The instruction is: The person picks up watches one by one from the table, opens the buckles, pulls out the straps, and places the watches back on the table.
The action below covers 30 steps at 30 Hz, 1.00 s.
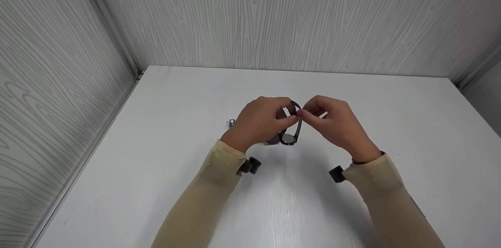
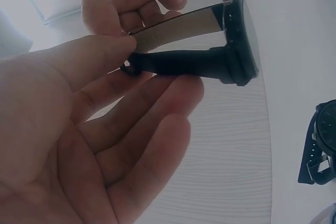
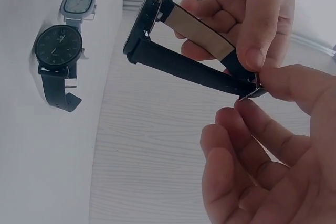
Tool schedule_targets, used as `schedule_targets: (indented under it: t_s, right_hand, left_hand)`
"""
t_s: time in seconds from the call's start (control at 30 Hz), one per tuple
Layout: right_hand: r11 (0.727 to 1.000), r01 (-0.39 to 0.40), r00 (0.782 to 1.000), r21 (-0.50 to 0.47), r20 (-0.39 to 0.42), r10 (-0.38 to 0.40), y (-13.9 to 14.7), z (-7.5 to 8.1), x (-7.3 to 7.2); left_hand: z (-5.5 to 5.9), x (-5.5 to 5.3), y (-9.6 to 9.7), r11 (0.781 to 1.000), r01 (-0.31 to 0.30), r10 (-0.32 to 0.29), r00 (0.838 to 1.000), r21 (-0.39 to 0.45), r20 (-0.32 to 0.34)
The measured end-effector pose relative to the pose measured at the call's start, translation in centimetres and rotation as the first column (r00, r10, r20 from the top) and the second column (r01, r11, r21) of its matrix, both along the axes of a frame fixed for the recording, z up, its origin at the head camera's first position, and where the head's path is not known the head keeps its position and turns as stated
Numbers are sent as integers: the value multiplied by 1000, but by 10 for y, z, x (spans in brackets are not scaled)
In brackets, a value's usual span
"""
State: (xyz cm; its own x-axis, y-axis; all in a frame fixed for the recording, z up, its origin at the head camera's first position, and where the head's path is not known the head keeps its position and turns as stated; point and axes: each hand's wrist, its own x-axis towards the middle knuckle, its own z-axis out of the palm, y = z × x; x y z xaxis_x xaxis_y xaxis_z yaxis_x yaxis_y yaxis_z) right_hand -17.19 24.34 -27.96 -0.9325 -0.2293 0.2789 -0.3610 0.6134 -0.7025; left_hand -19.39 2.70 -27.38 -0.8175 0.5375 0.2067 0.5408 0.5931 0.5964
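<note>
A wristwatch with a dark strap, beige inside, hangs between both hands, its round case (image 1: 288, 139) downward in the head view. Its strap (image 3: 184, 69) forms a loop, with the ends meeting at a metal buckle (image 3: 253, 93). My left hand (image 1: 260, 121) pinches the strap near the buckle between thumb and fingers. Thumb and forefinger of my right hand (image 1: 338, 124) pinch the buckle end. The remaining right fingers are loosely bent below it in the right wrist view. Fingers partly cover the buckle, so I cannot tell whether it is fastened.
A black round-dial watch (image 3: 59, 48) lies on the white table (image 1: 137, 142), largely hidden behind my left hand in the head view. Next to it is a watch with a pale squarish case (image 3: 78, 3). Wood-grain panels (image 1: 254, 17) stand behind and at the sides.
</note>
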Motion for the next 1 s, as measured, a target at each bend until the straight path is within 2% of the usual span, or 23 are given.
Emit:
schedule_targets:
  t_s: [0.13, 0.37, 0.57, 0.8, 1.0]
  right_hand:
    - [1000, 28, 1000, 8, 8, -28, 1, -1, 1]
    - [1000, 22, 1000, 22, -23, -21, 1, -2, 0]
    - [999, 20, 1000, 37, -25, -19, -1, 0, 0]
    - [998, 42, 999, 36, -29, -41, -2, -1, -2]
    - [999, 40, 998, 31, -39, -39, -3, -3, -2]
  left_hand:
    - [-1, -1, 1, 1000, -3, 3, 1000, -13, -29]
    - [0, 0, 1, 1000, -3, 1, 998, -27, -70]
    - [-1, 0, 0, 999, -1, -2, 997, -38, -75]
    - [-1, 2, 0, 1000, 1, -1, 999, -10, -50]
    - [-2, 2, 0, 1000, 4, -3, 997, 12, -80]
